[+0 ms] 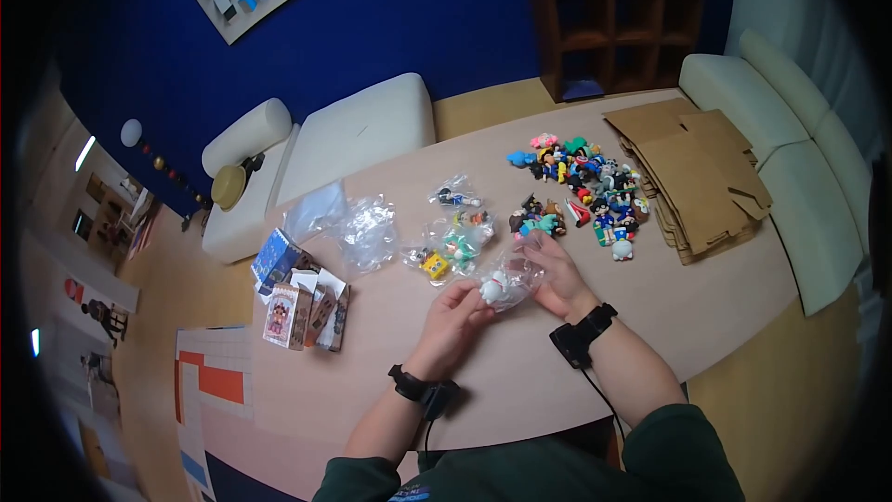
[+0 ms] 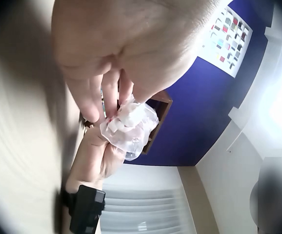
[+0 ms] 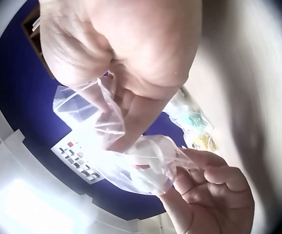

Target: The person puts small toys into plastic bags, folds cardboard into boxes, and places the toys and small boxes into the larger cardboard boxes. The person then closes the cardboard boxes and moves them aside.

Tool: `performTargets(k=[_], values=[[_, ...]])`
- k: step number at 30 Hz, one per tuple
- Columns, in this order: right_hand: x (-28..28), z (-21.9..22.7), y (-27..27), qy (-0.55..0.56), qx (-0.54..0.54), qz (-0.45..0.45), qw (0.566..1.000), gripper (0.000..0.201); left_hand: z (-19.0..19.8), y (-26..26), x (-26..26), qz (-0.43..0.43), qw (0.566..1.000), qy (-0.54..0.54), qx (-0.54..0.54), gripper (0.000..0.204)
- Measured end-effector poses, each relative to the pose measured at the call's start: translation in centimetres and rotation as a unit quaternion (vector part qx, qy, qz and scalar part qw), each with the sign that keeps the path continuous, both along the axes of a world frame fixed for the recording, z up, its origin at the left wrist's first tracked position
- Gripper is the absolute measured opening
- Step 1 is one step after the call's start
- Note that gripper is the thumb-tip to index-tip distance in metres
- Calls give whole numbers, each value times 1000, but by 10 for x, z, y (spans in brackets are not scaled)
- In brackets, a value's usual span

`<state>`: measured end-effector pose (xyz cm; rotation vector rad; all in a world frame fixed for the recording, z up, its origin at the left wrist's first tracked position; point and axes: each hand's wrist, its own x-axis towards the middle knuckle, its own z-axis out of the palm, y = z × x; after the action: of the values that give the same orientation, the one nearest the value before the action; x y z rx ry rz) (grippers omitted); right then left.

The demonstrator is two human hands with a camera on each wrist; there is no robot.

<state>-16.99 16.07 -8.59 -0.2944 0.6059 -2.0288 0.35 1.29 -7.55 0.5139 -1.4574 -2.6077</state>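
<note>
A small white figurine (image 1: 492, 289) with a touch of red sits inside a clear plastic bag (image 1: 526, 284), held above the near side of the table. My left hand (image 1: 450, 323) pinches the figurine's end of the bag between thumb and fingers. At the other end, my right hand (image 1: 561, 283) grips the loose plastic, which bunches up around its fingers in the right wrist view. Just beyond the hands lie several bagged figurines, among them a yellow one (image 1: 435, 266) and a mint-green one (image 1: 458, 246).
Many unwrapped figurines (image 1: 595, 181) cluster at the far right, beside flattened cardboard (image 1: 692, 172). Crumpled clear bags (image 1: 366, 234) lie on the left, near small printed boxes (image 1: 288, 316). A white sofa (image 1: 367, 125) stands behind the table (image 1: 595, 344).
</note>
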Motion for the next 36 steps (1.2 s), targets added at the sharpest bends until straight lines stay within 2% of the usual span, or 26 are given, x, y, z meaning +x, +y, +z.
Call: performTargets(k=[4,6,7,8,9,10,11,12,14,18,22,24,26,28,30,31,33,34,36], values=[[2,4,-5,21,68,-30,997,26,-2,-7,-3,104,994,24,2,13],[4,-1,-9,32,80,-34,996,31,14,-6,-6,172,984,45,27,9],[3,-12,-12,102,100,-9,990,34,15,-11,-6,173,984,45,25,9],[4,-13,-14,171,120,14,978,37,18,-18,-6,172,983,44,-48,9],[5,-15,-13,171,119,15,978,37,21,-23,-6,170,977,43,-120,9],[6,-16,-12,236,136,35,962,37,24,-26,-6,171,977,43,-120,9],[7,-14,-11,300,152,54,940,37,38,-23,-8,170,952,28,-253,9],[7,-13,-11,300,152,53,940,37,49,-21,-9,166,909,13,-381,9],[8,-10,-11,273,143,80,948,36,60,-17,-13,169,921,35,-351,9],[7,-3,-9,225,152,69,960,32,72,-9,-17,151,948,97,-264,9],[7,-9,-11,246,144,83,955,29,61,-14,-20,140,947,57,-284,9],[10,-1,-10,241,145,82,956,27,56,-15,-20,162,948,38,-270,10],[17,7,-9,155,141,54,976,22,49,-19,-19,191,944,32,-268,10],[21,0,-14,165,151,49,973,20,44,-18,-20,219,939,27,-265,11],[24,-5,-16,176,160,44,970,19,41,-13,-22,271,952,53,-129,13],[25,-7,-17,172,172,44,969,20,42,-11,-22,270,953,53,-129,13],[24,-9,-18,168,185,45,967,21,45,-6,-18,220,975,-3,-7,16],[23,-10,-17,162,169,39,971,23,41,-6,-16,220,975,-4,-7,16],[25,-6,-18,154,154,37,975,24,33,-6,-13,144,985,-35,-91,30]])
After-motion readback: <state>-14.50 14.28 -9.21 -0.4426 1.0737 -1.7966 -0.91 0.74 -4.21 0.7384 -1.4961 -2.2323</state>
